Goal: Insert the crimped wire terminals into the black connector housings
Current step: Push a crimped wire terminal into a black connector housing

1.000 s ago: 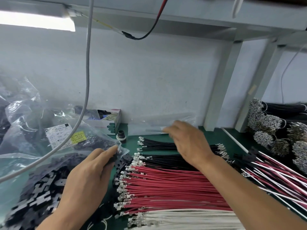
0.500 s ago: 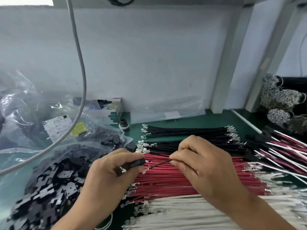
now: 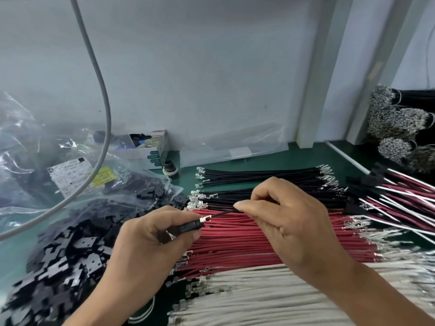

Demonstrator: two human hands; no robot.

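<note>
Head view, centre of frame: the left hand (image 3: 150, 241) grips a black connector housing (image 3: 189, 227) between thumb and fingers, its open end turned toward the right of the frame so the cavity faces the incoming wire. The right hand (image 3: 289, 222) pinches a black wire (image 3: 221, 214) a short way behind its crimped terminal (image 3: 204, 218); holding it close to the tip probably keeps the wire from buckling during the push. The terminal sits at the mouth of the housing, touching or just entering; seating depth cannot be told. Stock is laid in rows below and behind the hands: black wires (image 3: 259, 175), red wires (image 3: 259, 241), white wires (image 3: 282, 295), terminals all pointing left, presumably for quick picking. A clear bag of housings (image 3: 70, 250) lies at lower left, beside the left hand.
</note>
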